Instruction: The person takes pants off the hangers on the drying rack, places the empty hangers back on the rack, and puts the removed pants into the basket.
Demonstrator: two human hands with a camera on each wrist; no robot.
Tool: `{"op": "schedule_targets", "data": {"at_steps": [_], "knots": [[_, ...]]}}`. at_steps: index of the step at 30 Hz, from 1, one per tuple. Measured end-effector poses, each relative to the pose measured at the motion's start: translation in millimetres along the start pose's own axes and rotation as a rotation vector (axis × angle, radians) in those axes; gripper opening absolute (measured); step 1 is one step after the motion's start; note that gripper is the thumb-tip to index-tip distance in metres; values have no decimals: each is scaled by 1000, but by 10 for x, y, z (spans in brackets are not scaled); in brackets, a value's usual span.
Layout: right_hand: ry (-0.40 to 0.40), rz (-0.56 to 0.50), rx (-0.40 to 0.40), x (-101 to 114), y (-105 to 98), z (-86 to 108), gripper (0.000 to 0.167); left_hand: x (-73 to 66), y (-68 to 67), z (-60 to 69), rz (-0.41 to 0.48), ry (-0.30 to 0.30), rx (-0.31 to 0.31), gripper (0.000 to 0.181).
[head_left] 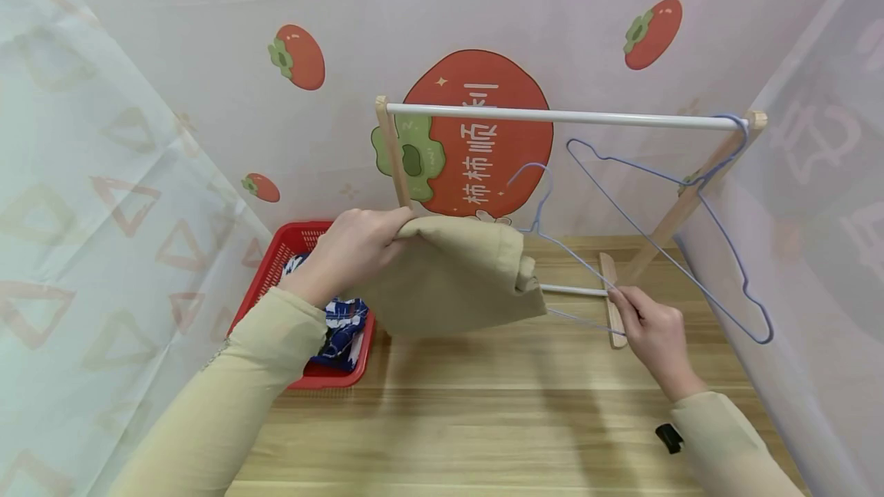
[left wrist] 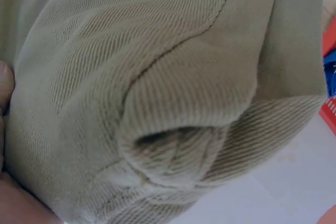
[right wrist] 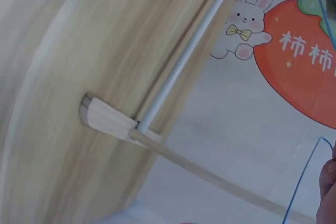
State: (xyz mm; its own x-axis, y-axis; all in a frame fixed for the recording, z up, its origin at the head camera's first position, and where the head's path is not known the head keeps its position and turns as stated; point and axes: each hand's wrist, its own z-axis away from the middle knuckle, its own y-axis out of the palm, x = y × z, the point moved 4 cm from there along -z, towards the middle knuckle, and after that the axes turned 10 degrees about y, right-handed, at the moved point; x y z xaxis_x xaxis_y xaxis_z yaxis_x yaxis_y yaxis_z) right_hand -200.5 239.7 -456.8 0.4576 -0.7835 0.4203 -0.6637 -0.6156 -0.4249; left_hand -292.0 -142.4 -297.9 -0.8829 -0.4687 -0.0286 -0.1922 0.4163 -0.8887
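Note:
My left hand [head_left: 352,248] grips a khaki garment [head_left: 456,282] by its upper edge, and the folded cloth hangs in the air to the right of the hand. Close up in the left wrist view, the garment [left wrist: 157,77] shows ribbed fabric with a seam and a rolled fold. A blue wire hanger [head_left: 550,184] is pinched at one end by my right hand [head_left: 652,328], its hook pointing up. Part of that hanger is hidden behind the garment. The right wrist view catches only a bit of the hand [right wrist: 326,192] and a bent wire end.
A rack with a white rail [head_left: 566,115] and wooden legs stands at the back. A second blue hanger [head_left: 727,235] hangs at the rail's right end. On the left, a red basket [head_left: 362,355] holds blue-and-white patterned cloth [head_left: 338,320]. Printed sheets wall the wooden table [head_left: 483,428].

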Motion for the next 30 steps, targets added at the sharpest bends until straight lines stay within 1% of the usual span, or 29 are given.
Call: {"op": "schedule_targets", "data": {"at_steps": [2,5,10,14,16,19,22,27,30], "knots": [[-18,17,-28,10,-40,-36,49,16,-22,37,5,-25,13,6],[-34,45,-67,12,-103,-87,48,45,-62,90,4,-42,19,6],[21,62,-115,-30,-244,-152,54,101,-107,166,-22,-36,6,8],[53,81,-147,-77,-356,-220,56,149,-121,217,-28,-45,25,11],[81,72,-169,-93,-398,-254,53,163,-136,236,-28,-49,37,11],[116,61,-201,-104,-458,-304,43,179,-161,263,-34,-48,45,13],[128,60,-220,-100,-505,-354,37,201,-185,300,-42,-59,46,14],[143,99,-266,-115,-569,-408,41,227,-234,377,-56,-90,39,16],[156,119,-274,-140,-597,-415,39,239,-260,425,-60,-100,33,17]]}}
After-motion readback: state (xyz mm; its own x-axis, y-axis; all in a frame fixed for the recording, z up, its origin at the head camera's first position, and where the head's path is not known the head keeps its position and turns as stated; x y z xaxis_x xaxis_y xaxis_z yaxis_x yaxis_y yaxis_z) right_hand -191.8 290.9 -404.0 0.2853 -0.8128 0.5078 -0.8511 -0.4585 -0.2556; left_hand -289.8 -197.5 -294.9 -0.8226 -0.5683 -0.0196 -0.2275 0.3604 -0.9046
